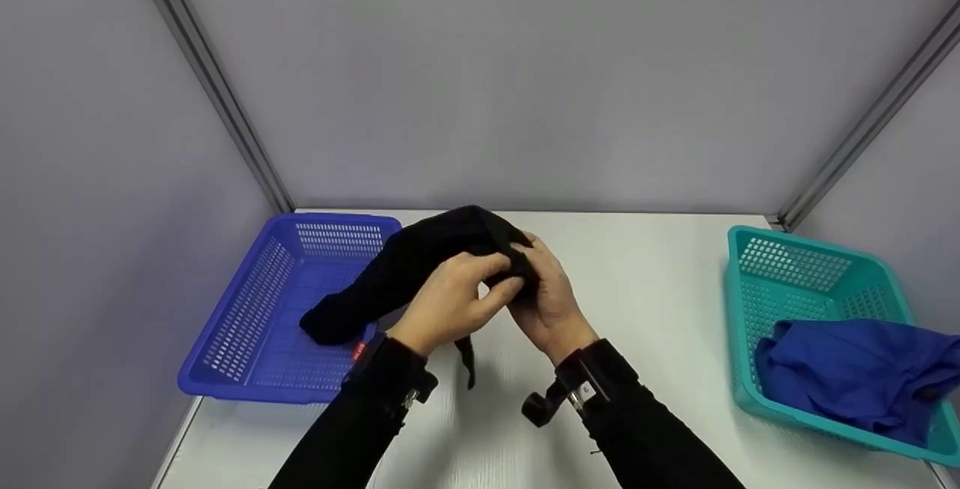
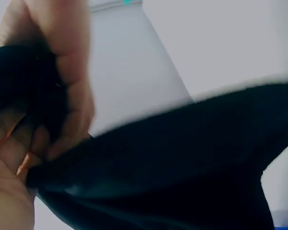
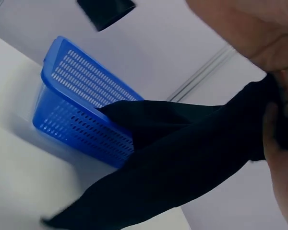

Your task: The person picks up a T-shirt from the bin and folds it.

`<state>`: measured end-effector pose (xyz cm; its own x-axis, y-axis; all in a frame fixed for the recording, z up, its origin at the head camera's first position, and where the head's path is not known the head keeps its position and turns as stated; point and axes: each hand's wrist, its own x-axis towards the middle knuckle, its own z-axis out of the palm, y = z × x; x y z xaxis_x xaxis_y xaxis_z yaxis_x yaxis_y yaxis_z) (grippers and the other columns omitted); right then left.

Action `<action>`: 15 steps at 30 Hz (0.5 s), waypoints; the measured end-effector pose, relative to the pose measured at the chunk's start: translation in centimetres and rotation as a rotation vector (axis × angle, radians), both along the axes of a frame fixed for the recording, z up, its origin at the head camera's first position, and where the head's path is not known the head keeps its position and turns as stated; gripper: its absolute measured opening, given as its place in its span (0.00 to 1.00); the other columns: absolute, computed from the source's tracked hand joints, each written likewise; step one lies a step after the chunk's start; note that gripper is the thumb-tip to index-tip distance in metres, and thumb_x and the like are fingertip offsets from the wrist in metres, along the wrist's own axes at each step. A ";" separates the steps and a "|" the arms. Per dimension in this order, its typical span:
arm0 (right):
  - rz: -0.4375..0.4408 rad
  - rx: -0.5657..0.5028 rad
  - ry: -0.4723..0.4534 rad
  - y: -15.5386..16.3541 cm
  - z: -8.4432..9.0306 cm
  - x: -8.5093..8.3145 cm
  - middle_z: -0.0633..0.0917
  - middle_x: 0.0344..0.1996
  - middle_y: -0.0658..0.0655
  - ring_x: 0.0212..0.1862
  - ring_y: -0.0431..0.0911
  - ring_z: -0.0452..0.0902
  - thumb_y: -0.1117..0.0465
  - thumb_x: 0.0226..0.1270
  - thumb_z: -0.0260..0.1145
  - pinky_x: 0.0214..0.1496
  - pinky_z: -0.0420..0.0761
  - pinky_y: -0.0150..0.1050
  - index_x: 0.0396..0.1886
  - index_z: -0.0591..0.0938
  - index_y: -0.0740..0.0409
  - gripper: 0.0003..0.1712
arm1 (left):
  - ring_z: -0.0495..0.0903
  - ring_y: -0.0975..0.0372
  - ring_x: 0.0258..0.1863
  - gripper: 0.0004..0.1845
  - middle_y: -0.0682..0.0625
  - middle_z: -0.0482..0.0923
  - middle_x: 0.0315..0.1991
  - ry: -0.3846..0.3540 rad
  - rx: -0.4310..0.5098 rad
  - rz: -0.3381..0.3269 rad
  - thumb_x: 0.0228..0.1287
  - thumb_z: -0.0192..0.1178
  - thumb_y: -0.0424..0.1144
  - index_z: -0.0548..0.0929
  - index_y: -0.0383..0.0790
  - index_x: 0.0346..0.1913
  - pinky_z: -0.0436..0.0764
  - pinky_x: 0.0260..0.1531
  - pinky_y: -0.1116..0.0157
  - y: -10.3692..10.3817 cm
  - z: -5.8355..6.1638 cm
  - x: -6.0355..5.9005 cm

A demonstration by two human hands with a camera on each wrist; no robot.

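Note:
A piece of black cloth (image 1: 420, 253) is held up over the middle of the table, bunched at its right end and hanging down to the left. My left hand (image 1: 454, 301) pinches the bunched part between thumb and fingers. Beside it, my right hand (image 1: 549, 301) grips the same end from the right, with fingers curled round the fabric. The cloth's lower left end hangs over the blue basket (image 1: 247, 393), and a thin strip dangles below my left hand. In the right wrist view, the black cloth (image 3: 182, 167) spreads out in loose folds.
At the right stands a teal basket (image 1: 738, 324) with a crumpled blue cloth (image 1: 847, 369) in it, part of which lies over the rim. A small red label (image 1: 358, 350) shows by the blue basket's right side. Grey panels (image 1: 525, 84) enclose the white table (image 1: 645, 286).

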<state>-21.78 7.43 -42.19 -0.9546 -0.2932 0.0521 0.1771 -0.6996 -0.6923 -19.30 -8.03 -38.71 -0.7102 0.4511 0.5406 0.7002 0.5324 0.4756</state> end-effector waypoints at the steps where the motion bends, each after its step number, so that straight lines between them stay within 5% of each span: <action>1: -0.022 0.008 0.010 0.1 0.1 -0.1 0.79 0.50 0.54 0.48 0.44 0.80 0.62 0.85 0.51 0.52 0.84 0.35 0.52 0.76 0.53 0.07 | 0.81 0.57 0.31 0.10 0.50 0.81 0.29 0.010 -0.003 -0.013 0.76 0.64 0.42 0.83 0.41 0.36 0.80 0.37 0.58 -0.1 -0.1 0.0; 5: -0.090 0.033 0.049 0.5 0.6 -0.1 0.79 0.50 0.54 0.45 0.43 0.82 0.64 0.86 0.51 0.46 0.85 0.33 0.50 0.76 0.53 0.06 | 0.89 0.56 0.40 0.08 0.49 0.91 0.40 0.094 0.064 -0.051 0.76 0.63 0.39 0.89 0.39 0.42 0.87 0.45 0.56 -0.3 -0.7 -0.1; 8: -0.114 0.049 0.089 0.9 1.1 0.0 0.79 0.52 0.54 0.46 0.43 0.82 0.64 0.87 0.51 0.44 0.85 0.33 0.52 0.75 0.54 0.06 | 0.89 0.58 0.37 0.08 0.48 0.92 0.41 0.183 0.167 -0.026 0.73 0.63 0.34 0.91 0.37 0.45 0.88 0.41 0.59 -0.5 -1.2 -0.2; 11: -0.128 0.033 0.127 1.5 1.7 0.0 0.79 0.55 0.55 0.50 0.44 0.83 0.63 0.88 0.50 0.49 0.86 0.34 0.53 0.74 0.55 0.06 | 0.84 0.60 0.35 0.11 0.47 0.87 0.37 0.235 0.246 0.057 0.69 0.66 0.33 0.87 0.35 0.51 0.84 0.37 0.63 -0.6 -1.8 -0.5; 15: -0.138 -0.022 0.178 2.4 2.6 0.1 0.79 0.56 0.54 0.53 0.43 0.83 0.61 0.88 0.52 0.54 0.86 0.35 0.54 0.75 0.55 0.06 | 0.78 0.54 0.51 0.35 0.42 0.75 0.52 0.196 0.196 0.212 0.61 0.76 0.38 0.72 0.38 0.69 0.81 0.55 0.57 -0.8 -3.1 -0.8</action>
<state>-21.66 9.84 -39.60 -0.9607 -0.1573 0.2285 -0.0451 -0.7240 -0.6883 -20.13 -8.80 -41.83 -0.6509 0.1787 0.7379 0.6718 0.5882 0.4502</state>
